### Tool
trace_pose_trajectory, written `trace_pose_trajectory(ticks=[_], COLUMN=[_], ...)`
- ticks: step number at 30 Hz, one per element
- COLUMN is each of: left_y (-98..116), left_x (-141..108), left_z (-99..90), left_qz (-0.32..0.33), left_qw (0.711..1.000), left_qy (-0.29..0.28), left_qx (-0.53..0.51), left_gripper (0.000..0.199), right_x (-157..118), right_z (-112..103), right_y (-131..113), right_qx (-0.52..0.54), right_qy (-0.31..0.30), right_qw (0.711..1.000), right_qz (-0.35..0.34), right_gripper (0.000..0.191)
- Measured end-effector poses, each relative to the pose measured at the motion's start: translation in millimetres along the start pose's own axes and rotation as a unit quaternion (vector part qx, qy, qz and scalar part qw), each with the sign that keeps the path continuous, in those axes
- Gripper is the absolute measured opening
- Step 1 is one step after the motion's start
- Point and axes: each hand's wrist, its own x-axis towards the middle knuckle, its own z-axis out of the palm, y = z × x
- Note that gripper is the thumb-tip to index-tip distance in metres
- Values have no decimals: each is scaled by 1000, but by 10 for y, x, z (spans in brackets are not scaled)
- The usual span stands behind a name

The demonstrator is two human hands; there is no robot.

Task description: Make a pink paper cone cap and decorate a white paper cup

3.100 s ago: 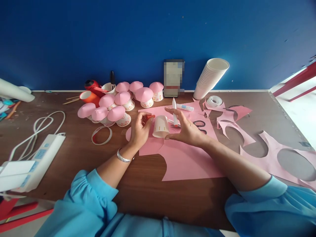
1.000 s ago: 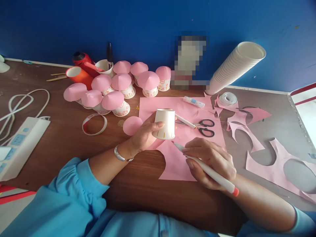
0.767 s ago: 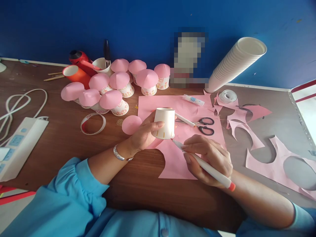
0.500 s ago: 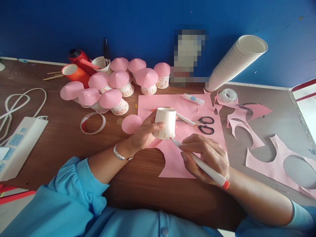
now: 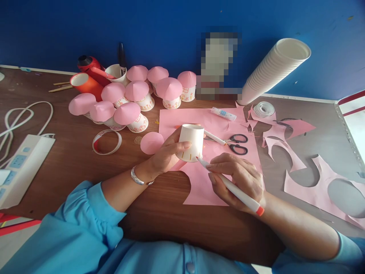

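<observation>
A white paper cup (image 5: 191, 141), upside down with short yellowish strokes along its lower rim, is gripped by my left hand (image 5: 168, 152), thumb across its front. My right hand (image 5: 238, 179) is closed round a white marker (image 5: 236, 192) with an orange-red end; its tip touches the cup near the lower rim. Behind the cup a second white marker (image 5: 215, 137) shows, its far end hidden. Black-handled scissors (image 5: 238, 144) lie just right of it on a pink paper sheet (image 5: 205, 190). A pink paper disc (image 5: 152, 143) rests beside my left hand.
Several decorated cups with pink cone roofs (image 5: 169, 88) stand at the back left, near a red tool (image 5: 92, 70). A tall stack of paper cups (image 5: 273, 72) leans at the back right. Pink scraps (image 5: 322, 175) lie right; a power strip (image 5: 28, 167) sits left.
The marker's tip has shifted very slightly up against the cup's lower rim. My left hand and the cup hold almost the same place.
</observation>
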Motion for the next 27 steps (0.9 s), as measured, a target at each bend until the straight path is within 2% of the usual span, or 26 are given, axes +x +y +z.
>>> trace_pose_trajectory(ticks=[27], left_y=[8], left_x=[0], left_z=[6], left_qz=[-2], left_qw=[1000], left_qy=[-7], left_qx=[-10], left_gripper=[61], right_x=[15], right_z=[4], right_y=[9], right_qx=[-3], right_qy=[-16], right_qw=[1000], right_qz=[8], right_gripper=[10])
